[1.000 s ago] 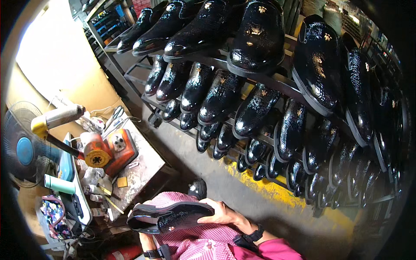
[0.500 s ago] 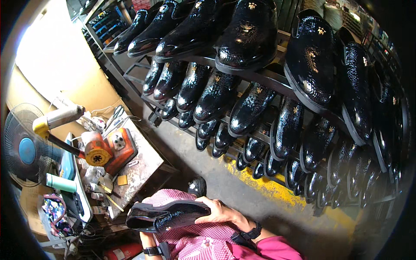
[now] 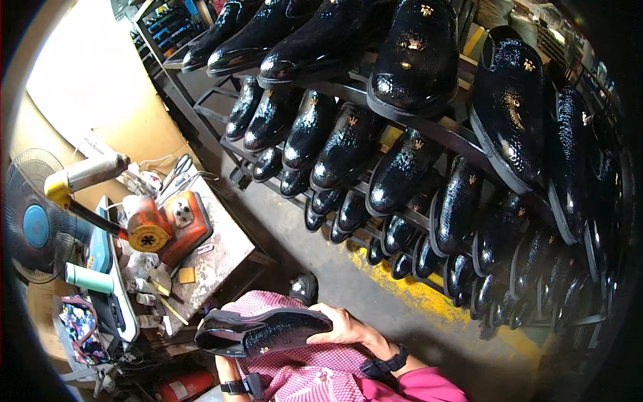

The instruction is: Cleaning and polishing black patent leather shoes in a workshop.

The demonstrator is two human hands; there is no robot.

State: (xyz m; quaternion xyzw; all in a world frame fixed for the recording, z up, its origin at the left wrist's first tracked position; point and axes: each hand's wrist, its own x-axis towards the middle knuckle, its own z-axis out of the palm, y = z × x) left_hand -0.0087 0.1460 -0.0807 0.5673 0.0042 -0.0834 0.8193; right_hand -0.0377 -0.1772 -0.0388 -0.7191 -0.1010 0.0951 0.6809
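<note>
A glossy black slip-on shoe [image 3: 284,333] with a small gold ornament lies level across my lap, its opening to the left and its toe to the right. My right hand [image 3: 338,325] is closed round the toe end, thumb and fingers on opposite sides. At the heel end is my left hand [image 3: 228,367], mostly hidden behind the shoe; its wrist shows below and it appears to hold the heel. A pink checked cloth [image 3: 295,375] is under the shoe.
Ahead and to the right, a metal rack [image 3: 459,137] carries several tiers of black shoes [image 3: 412,63]. At left stand a worn worktable [image 3: 224,258], an orange machine [image 3: 184,224], a fan [image 3: 33,221] and a green cylinder [image 3: 90,277]. A red cylinder [image 3: 186,386] lies low at left.
The view has shifted slightly, so the rack shoes sit further right. The held shoe has tilted a little, showing more of its upper, with both hands keeping their places on it.
</note>
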